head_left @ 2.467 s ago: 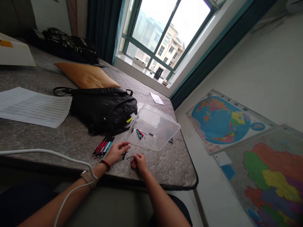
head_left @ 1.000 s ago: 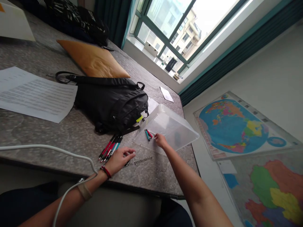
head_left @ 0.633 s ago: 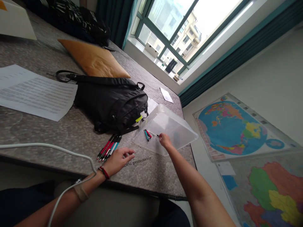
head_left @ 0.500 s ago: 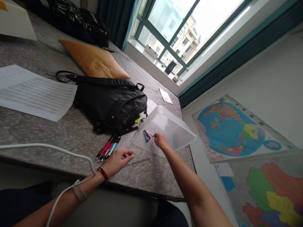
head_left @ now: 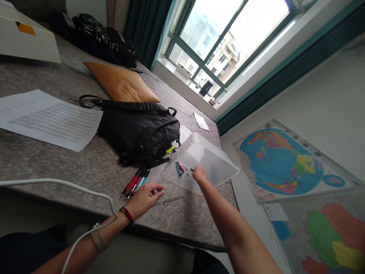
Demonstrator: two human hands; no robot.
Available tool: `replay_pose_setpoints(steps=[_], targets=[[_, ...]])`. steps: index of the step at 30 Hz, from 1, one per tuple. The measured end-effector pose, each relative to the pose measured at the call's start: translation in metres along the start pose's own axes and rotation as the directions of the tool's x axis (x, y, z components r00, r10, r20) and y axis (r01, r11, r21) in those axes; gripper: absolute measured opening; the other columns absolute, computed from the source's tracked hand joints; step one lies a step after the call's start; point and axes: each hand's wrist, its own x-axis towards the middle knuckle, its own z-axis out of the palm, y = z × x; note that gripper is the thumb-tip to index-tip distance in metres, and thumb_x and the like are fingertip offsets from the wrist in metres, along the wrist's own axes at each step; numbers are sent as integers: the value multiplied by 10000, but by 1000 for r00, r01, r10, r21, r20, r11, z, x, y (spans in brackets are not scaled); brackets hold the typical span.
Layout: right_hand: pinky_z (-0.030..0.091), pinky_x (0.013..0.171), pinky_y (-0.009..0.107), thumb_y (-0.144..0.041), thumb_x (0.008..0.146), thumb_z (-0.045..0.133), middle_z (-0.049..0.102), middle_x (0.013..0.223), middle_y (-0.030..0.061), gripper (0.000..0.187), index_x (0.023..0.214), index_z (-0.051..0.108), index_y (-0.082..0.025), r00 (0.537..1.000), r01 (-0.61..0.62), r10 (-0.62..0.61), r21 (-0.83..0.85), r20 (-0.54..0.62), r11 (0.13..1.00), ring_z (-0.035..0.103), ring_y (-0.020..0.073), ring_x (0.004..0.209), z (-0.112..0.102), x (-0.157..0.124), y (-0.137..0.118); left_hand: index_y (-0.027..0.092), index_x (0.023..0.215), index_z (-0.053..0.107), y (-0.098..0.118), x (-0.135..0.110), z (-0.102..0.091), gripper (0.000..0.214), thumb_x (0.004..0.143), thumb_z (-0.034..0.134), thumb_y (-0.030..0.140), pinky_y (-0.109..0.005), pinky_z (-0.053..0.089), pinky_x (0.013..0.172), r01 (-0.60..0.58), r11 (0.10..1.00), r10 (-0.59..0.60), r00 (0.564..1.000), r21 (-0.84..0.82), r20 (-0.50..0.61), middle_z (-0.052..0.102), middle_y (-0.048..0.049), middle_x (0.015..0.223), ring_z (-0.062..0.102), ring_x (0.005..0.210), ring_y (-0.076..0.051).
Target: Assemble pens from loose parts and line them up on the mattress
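My right hand [head_left: 199,174] reaches inside a clear plastic box [head_left: 212,156] that lies on its side. Its fingers are closed on one end of a slim pen [head_left: 187,168], pale with a dark end. Beside it in the box lie a few red and teal pens [head_left: 180,168]. My left hand [head_left: 149,195] rests on the tabletop, fingers a little apart, with nothing held. Just left of that hand, several red, black, white and teal pens [head_left: 135,183] lie side by side in a bunch, partly hidden by the hand.
A black backpack [head_left: 139,133] lies behind the pens. Printed paper [head_left: 54,118], a brown envelope [head_left: 125,82] and a white box [head_left: 28,38] are farther left. A white cable [head_left: 71,184] crosses over my left forearm. Maps hang on the right wall.
The view has shifted slightly, so everything sits a little lower and to the right. My right hand has moved slightly deeper into the box, away from the red and teal pens.
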Motion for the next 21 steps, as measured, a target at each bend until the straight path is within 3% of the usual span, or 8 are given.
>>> replay_pose_setpoints(steps=[3,6,11,15,21], targets=[[492,761,333,-125,835,553,692,1062,196,234,1012,704,-139,1000,-27,27,-12,-13,1000,675,285,948,0,-5,21,200,1004,734,1,-1,-1,357,844,549,461,-282,500,699,-6,1000,6,1000,-5,-3,718,-64,963,644,772,-186],[482,760,311,-108,836,536,696,1064,174,247,1008,707,-155,999,5,-4,8,-43,1000,670,273,958,0,-9,24,201,997,735,-1,-1,0,350,843,551,455,-281,500,701,-3,1000,3,1000,-4,-6,716,-62,964,642,762,-181],[443,793,241,-164,886,502,693,1110,86,256,1049,685,-238,976,193,-182,85,-116,978,641,200,1007,7,-14,-9,195,993,733,-5,0,3,329,842,561,432,-281,500,715,-11,1000,11,1000,12,6,714,-60,967,641,765,-177],[422,792,230,-201,924,458,698,1078,99,247,1060,664,-209,950,267,-233,153,-208,952,638,183,977,16,-22,-34,196,1001,731,-3,0,2,341,850,555,447,-281,499,709,6,999,-6,1000,32,0,713,-59,951,641,752,-175],[415,740,237,-307,838,614,722,956,63,133,906,682,-215,959,273,-248,209,-138,939,648,192,890,28,-32,-39,200,996,731,-3,-1,3,329,848,559,439,-275,496,706,-11,999,11,1000,37,10,715,-56,970,644,755,-173]])
